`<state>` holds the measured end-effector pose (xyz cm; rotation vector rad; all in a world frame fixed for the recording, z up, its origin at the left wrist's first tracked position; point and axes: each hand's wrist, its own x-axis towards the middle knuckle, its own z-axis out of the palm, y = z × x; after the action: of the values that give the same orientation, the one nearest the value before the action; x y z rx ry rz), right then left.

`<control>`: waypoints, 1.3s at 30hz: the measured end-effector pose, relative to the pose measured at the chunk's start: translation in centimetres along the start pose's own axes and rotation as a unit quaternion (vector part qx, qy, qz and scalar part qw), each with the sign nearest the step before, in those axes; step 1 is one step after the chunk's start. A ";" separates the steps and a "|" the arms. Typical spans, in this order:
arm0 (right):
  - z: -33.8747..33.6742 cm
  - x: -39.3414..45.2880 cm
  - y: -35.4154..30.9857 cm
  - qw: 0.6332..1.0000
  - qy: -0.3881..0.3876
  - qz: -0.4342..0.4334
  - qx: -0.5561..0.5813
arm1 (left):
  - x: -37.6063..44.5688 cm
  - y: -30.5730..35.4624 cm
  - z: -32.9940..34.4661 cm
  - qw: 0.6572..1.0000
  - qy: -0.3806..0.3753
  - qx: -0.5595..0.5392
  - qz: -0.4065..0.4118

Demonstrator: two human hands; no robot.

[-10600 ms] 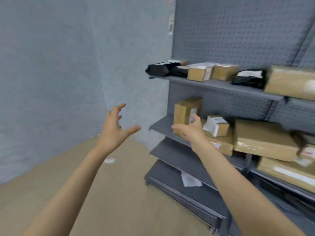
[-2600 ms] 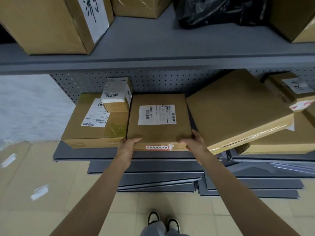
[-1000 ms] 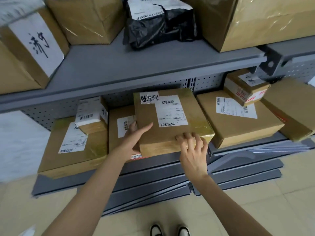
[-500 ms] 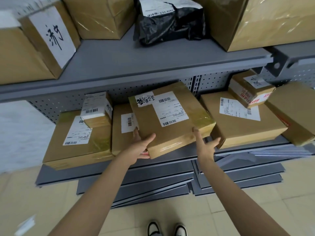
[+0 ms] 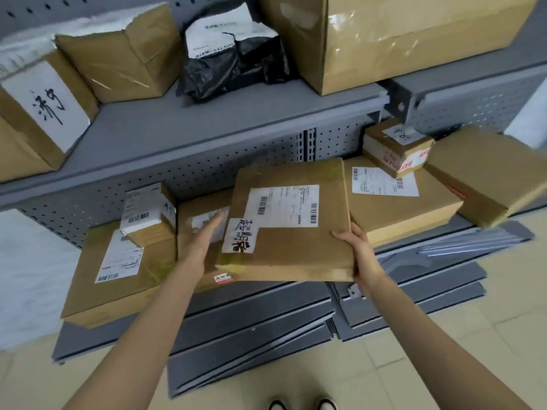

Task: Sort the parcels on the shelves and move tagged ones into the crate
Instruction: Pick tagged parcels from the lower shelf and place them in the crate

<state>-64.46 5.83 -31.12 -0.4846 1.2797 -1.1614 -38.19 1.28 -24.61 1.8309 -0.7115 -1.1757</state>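
1. Parcel in hand: the flat brown parcel (image 5: 291,223) with the printed label and the handwritten white tag (image 5: 241,235) has come clear of the row. Half a second ago it was tilted with its near edge barely off the lower shelf (image 5: 118,335); now it sits out in front of the shelf edge, turned so its top faces the person.

2. The right hand (image 5: 359,255) is clamped on the parcel's near right corner, thumb on top and fingers hidden beneath. The left hand (image 5: 204,235) lies flat against the parcel's left edge, fingers stretched toward the back; whether they curl under it I cannot tell.

3. Lifting it has uncovered the box underneath (image 5: 201,232), which shows a white label and a small red-and-white sticker (image 5: 223,278) on its front. That box lies on the shelf beside the wide flat box (image 5: 118,261) carrying the small white carton (image 5: 146,210).

4. To the right, the labelled box (image 5: 396,199) and the little taped carton (image 5: 396,150) on top of it look as they did a moment ago. The upper shelf (image 5: 207,119) holds its boxes and the black mailer bag (image 5: 233,60) as before.

5. Meaning for the job: the handwritten tag probably marks this one for the crate, so it is picked and ready to carry. No crate is in view, so the person will likely have to turn away from the shelves.
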 end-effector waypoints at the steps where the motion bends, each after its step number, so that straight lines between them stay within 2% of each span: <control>1: -1.1 -0.7 -0.3 1.000 0.000 -0.006 -0.008 | 0.3 0.4 0.4 0.999 -0.037 0.022 0.012; 4: -4.5 -3.1 -1.1 0.999 0.000 -0.009 -0.036 | -0.2 0.7 3.4 0.980 -0.174 0.090 0.033; 6: -7.1 -4.9 -1.6 0.998 0.023 -0.029 -0.043 | -1.3 0.4 6.5 0.968 -0.212 0.119 0.059; 10: -13.0 -10.8 -3.1 0.990 0.116 -0.080 -0.026 | -5.2 0.0 12.9 0.947 -0.299 0.102 0.063; 14: -18.7 -18.6 -2.0 0.961 0.253 -0.093 -0.057 | -11.0 -2.7 19.1 0.895 -0.424 0.118 0.080; 19: -23.2 -28.7 3.2 0.884 0.444 -0.071 -0.125 | -20.4 -9.6 23.4 0.809 -0.555 0.172 0.087; 22: -24.7 -35.6 7.1 0.830 0.525 -0.023 -0.187 | -26.5 -14.0 23.7 0.750 -0.616 0.221 0.095; 24: -25.3 -40.5 9.9 0.804 0.567 0.008 -0.179 | -31.0 -16.8 23.6 0.703 -0.654 0.260 0.106; 30: -27.7 -55.0 18.4 0.734 0.666 0.058 -0.121 | -46.6 -25.5 21.6 0.572 -0.722 0.358 0.153; 34: -29.7 -66.1 25.2 0.694 0.713 0.082 -0.062 | -58.1 -33.0 18.9 0.511 -0.737 0.401 0.186; 39: -29.9 -81.4 34.3 0.632 0.764 0.132 0.015 | -72.5 -43.9 13.1 0.412 -0.789 0.437 0.133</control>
<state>-67.18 99.04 -28.96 1.0312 2.6027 -1.2469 -78.23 76.61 -33.17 0.2935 -2.9466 -2.3331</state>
